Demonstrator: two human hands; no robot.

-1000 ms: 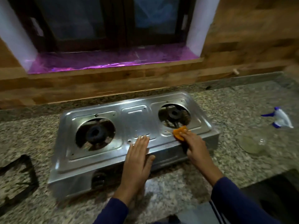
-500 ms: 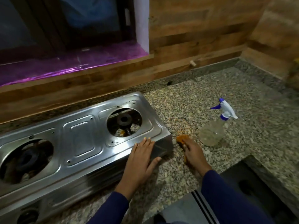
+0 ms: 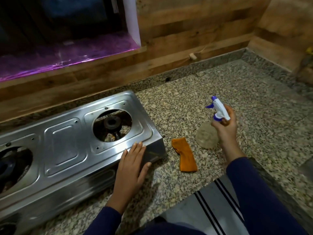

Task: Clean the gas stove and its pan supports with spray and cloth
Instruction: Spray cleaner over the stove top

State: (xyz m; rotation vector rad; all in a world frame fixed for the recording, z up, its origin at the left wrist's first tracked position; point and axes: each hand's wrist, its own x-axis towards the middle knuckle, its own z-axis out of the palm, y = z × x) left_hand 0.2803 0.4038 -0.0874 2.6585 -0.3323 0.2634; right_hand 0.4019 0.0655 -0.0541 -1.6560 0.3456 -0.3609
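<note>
A steel two-burner gas stove [image 3: 67, 143] lies on the granite counter [image 3: 211, 92], with no pan supports on its burners. My left hand [image 3: 133, 165] rests flat on the stove's front right corner, fingers straight. The orange cloth [image 3: 185, 156] lies loose on the counter just right of the stove. My right hand [image 3: 226, 128] grips the neck of a clear spray bottle [image 3: 207, 136] with a white and blue trigger head [image 3: 218, 109], right of the cloth.
A wooden wall and a window sill covered in purple film [image 3: 64, 56] run behind the counter. The counter's front edge drops off at the lower right, where a grey mat with black stripes [image 3: 215, 206] lies on the floor.
My right hand let the orange cloth go on the counter and took hold of the spray bottle. The view swung to the right. My left hand stayed on the stove.
</note>
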